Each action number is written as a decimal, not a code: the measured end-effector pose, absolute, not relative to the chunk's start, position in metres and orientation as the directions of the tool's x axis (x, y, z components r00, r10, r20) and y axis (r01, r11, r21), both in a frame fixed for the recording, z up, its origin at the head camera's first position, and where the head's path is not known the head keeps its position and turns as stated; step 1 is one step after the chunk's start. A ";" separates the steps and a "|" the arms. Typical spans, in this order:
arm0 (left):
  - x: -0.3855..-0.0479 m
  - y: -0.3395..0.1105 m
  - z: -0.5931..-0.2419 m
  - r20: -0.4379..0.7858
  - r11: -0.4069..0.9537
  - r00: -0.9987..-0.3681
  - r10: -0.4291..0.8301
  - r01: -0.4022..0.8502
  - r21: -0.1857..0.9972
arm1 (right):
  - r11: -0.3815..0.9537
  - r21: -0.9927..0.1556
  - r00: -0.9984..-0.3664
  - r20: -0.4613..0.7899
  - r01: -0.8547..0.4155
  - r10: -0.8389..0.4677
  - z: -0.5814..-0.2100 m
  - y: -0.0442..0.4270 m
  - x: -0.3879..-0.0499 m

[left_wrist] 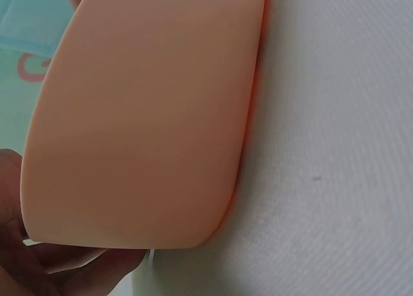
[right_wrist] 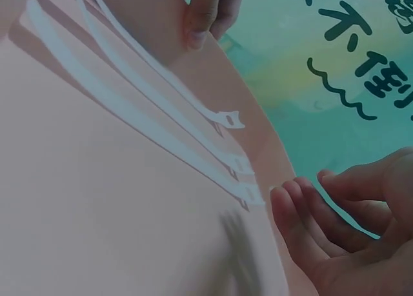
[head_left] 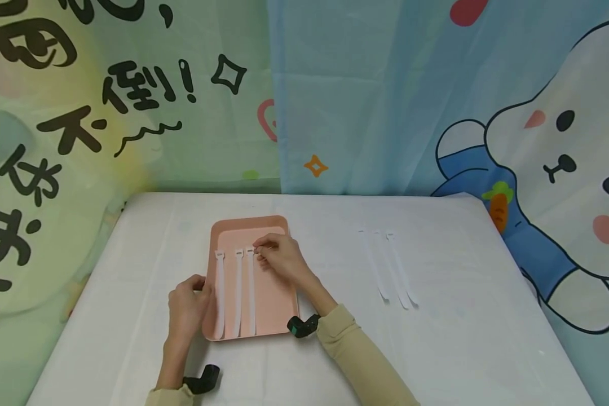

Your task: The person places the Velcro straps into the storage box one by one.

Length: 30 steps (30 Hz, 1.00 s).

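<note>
Smooth, round-cornered pink tray (head_left: 275, 299) is holding flat white straps (head_left: 239, 293); left grip (head_left: 188, 304) is pinching its rim, right grip (head_left: 283, 259) hovering, loosely parted.

1. Head view: you look forward and down from your head, far enough back to take in the pink tray (head_left: 279, 287), your left grip (head_left: 188, 301), your right grip (head_left: 284, 259), most of the tabletop (head_left: 451, 349) and the printed curtain (head_left: 335, 107) behind.
2. Left wrist view: you are low and very near, turned sideways; the tray's outer wall fills much of the frame, tabletop at right.
3. Right wrist view: you look closely across the tray, tilted, toward the curtain's lettering, which the head view shares.
</note>
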<state>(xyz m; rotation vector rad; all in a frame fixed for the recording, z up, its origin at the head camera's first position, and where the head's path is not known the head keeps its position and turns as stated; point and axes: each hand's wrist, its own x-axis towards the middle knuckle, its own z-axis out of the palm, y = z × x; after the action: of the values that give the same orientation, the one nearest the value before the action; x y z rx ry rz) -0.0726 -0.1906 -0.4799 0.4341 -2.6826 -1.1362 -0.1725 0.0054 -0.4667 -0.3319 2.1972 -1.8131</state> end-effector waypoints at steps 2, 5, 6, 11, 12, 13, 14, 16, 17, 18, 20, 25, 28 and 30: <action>-0.073 -0.190 -0.480 0.063 0.662 -0.938 -0.342 -0.192 0.724 | 0.173 -0.985 -0.938 -0.066 0.007 -0.339 -0.464 0.009 -0.171; -0.073 -0.190 -0.480 0.054 0.658 -0.938 -0.342 -0.198 0.726 | 0.147 -0.989 -0.939 -0.075 0.027 -0.336 -0.463 0.015 -0.172; -0.073 -0.190 -0.480 0.050 0.656 -0.938 -0.342 -0.200 0.727 | 0.140 -0.990 -0.939 -0.078 0.032 -0.336 -0.462 0.017 -0.172; -0.073 -0.189 -0.481 0.034 0.648 -0.941 -0.338 -0.206 0.733 | 0.092 -0.994 -0.931 -0.088 0.058 -0.355 -0.454 0.027 -0.171; -0.073 -0.189 -0.481 0.034 0.647 -0.941 -0.337 -0.205 0.735 | 0.083 -0.995 -0.930 -0.087 0.061 -0.357 -0.450 0.029 -0.169; -0.073 -0.189 -0.481 0.033 0.645 -0.941 -0.336 -0.205 0.736 | 0.076 -0.996 -0.933 -0.078 0.055 -0.351 -0.446 0.031 -0.167; -0.073 -0.188 -0.481 0.034 0.646 -0.941 -0.337 -0.204 0.736 | 0.065 -0.997 -0.936 -0.069 0.050 -0.344 -0.443 0.033 -0.165; -0.074 -0.188 -0.481 0.035 0.647 -0.942 -0.334 -0.202 0.735 | 0.039 -0.998 -0.947 -0.049 0.039 -0.317 -0.446 0.037 -0.165; -0.073 -0.188 -0.481 0.036 0.648 -0.942 -0.333 -0.201 0.734 | 0.025 -0.999 -0.953 -0.041 0.035 -0.300 -0.450 0.039 -0.166; -0.073 -0.187 -0.481 0.035 0.649 -0.942 -0.333 -0.202 0.733 | 0.012 -1.000 -0.959 -0.029 0.026 -0.283 -0.454 0.042 -0.168; -0.073 -0.187 -0.481 0.035 0.654 -0.943 -0.332 -0.203 0.729 | -0.005 -1.000 -0.967 -0.019 0.021 -0.253 -0.463 0.048 -0.171; -0.071 -0.186 -0.478 0.030 0.658 -0.943 -0.330 -0.207 0.724 | -0.017 -0.998 -0.977 -0.048 0.052 -0.209 -0.470 0.066 -0.175; -0.070 -0.187 -0.476 0.048 0.671 -0.942 -0.333 -0.200 0.714 | 0.009 -0.998 -0.981 -0.065 0.064 -0.181 -0.474 0.078 -0.176; -0.071 -0.187 -0.475 0.063 0.680 -0.940 -0.336 -0.196 0.707 | 0.039 -0.997 -0.985 -0.071 0.065 -0.156 -0.475 0.085 -0.176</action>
<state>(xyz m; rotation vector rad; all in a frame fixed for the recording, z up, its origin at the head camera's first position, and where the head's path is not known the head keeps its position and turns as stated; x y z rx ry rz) -0.0705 -0.1869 -0.4751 0.4321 -2.7044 -1.1054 -0.1756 0.0852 -0.4751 -0.0947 2.1424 -2.0714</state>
